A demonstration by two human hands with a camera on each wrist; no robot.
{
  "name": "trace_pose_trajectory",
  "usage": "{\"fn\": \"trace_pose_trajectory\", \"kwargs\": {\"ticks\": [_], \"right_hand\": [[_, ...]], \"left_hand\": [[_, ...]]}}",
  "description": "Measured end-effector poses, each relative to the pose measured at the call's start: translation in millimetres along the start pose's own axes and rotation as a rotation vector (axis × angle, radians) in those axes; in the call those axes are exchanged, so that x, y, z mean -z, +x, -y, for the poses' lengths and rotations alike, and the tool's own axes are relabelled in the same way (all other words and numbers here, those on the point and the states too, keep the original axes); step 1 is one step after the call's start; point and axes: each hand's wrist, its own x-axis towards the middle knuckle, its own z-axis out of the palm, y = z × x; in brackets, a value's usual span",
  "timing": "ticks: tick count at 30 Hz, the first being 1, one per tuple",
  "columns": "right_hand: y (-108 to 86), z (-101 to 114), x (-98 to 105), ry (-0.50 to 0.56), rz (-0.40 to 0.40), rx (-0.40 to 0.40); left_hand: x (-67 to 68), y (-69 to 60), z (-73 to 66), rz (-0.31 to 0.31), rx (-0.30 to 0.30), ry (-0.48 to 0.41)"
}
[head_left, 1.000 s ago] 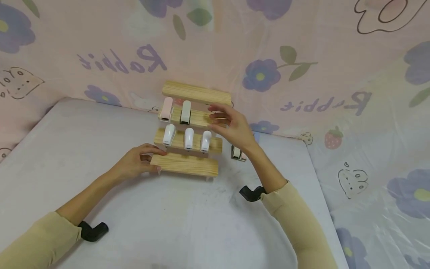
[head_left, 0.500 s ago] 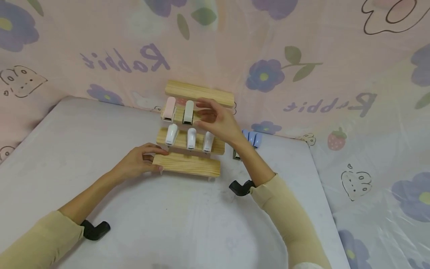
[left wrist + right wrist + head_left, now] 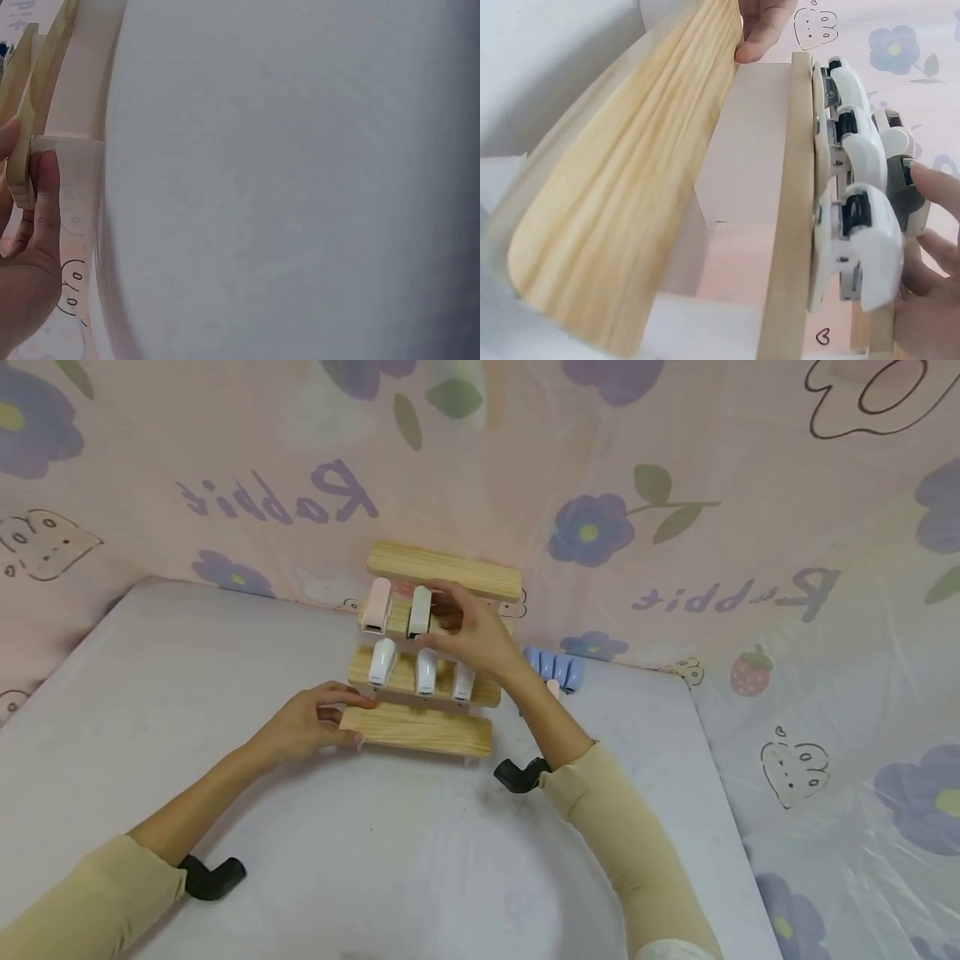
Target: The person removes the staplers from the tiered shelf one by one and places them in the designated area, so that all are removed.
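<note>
A tiered wooden display rack [image 3: 415, 730] stands on the table by the back wall. My left hand [image 3: 309, 720] grips the left end of its lowest shelf, thumb and fingers on opposite faces in the left wrist view. On the third tier up sit a pale pink stapler [image 3: 377, 605] and a pale green stapler [image 3: 420, 611]. My right hand [image 3: 480, 633] pinches the green one between thumb and fingers. Three white staplers [image 3: 877, 247] line the tier below; the rightmost is partly covered by that hand in the head view.
Several blue staplers [image 3: 561, 667] stand on the table right of the rack, with a small pink stapler [image 3: 553, 687] partly behind the right forearm. The top shelf [image 3: 445, 570] holds nothing. A printed curtain [image 3: 465, 468] closes off the back.
My right hand has moved left along the third tier, from its right end to the pale green stapler, and now pinches it. The left hand stays on the lowest shelf.
</note>
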Motion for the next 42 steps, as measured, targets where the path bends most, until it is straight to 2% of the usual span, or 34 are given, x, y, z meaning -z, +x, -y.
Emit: {"fn": "trace_pose_trajectory", "kwargs": {"ticks": [9, 17, 23, 29, 42], "right_hand": [[1.6, -2, -1, -0.027, -0.027, 0.005], [-4.0, -4, 3, 0.047, -0.052, 0.022], [-10.6, -3, 9, 0.096, -0.042, 0.010], [-17.5, -9, 18, 0.162, -0.036, 0.015], [-41.7, -18, 39, 0.188, -0.066, -0.026]], "left_hand": [[-0.2, 2.0, 0.3, 0.004, -0.020, 0.007], [-1.5, 3.1, 0.9, 0.015, -0.010, -0.015], [-1.7, 4.4, 0.4, 0.019, -0.005, -0.027], [-0.9, 3.9, -0.5, 0.011, 0.002, 0.007], [1.4, 2.4, -1.5, 0.014, 0.011, 0.038]]}}
